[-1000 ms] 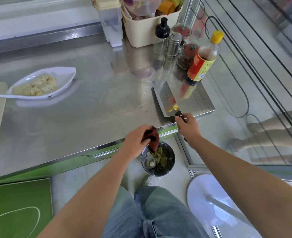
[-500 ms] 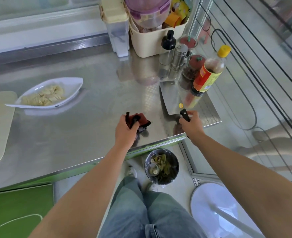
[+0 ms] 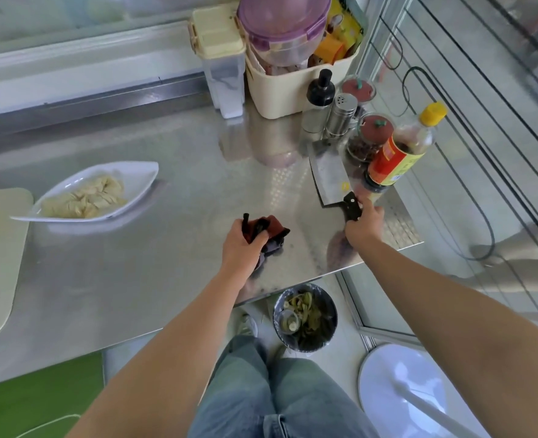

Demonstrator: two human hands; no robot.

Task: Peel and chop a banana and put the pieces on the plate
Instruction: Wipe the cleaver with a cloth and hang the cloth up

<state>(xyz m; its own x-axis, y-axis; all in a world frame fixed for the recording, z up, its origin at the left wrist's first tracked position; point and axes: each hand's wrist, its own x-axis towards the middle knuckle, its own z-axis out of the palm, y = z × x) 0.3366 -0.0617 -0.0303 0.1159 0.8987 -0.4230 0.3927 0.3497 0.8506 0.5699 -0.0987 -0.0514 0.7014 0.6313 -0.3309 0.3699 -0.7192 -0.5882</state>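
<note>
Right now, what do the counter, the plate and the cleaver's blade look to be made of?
Counter: brushed stainless steel, going by its dull grey mirror-like reflections. Plate: glossy white, probably ceramic or melamine; the look leaves it open. Cleaver blade: polished steel, reflective; its handle looks like black plastic, held by the right hand.

A steel counter [image 3: 153,279] fills most of the view, bright with soft daylight and pale reflections. Along its far edge runs a low steel ledge [image 3: 87,102] below a whitish wall [image 3: 71,36]. To the right stands a glass partition [image 3: 482,128] in a metal frame, with dark cables [image 3: 419,90] looping behind it. Below the counter's near edge the floor [image 3: 125,358] is pale tile, with a green mat [image 3: 37,403] at lower left, a bin [image 3: 305,317] of scraps in the middle, and a white round stool base [image 3: 403,390] at lower right.
</note>
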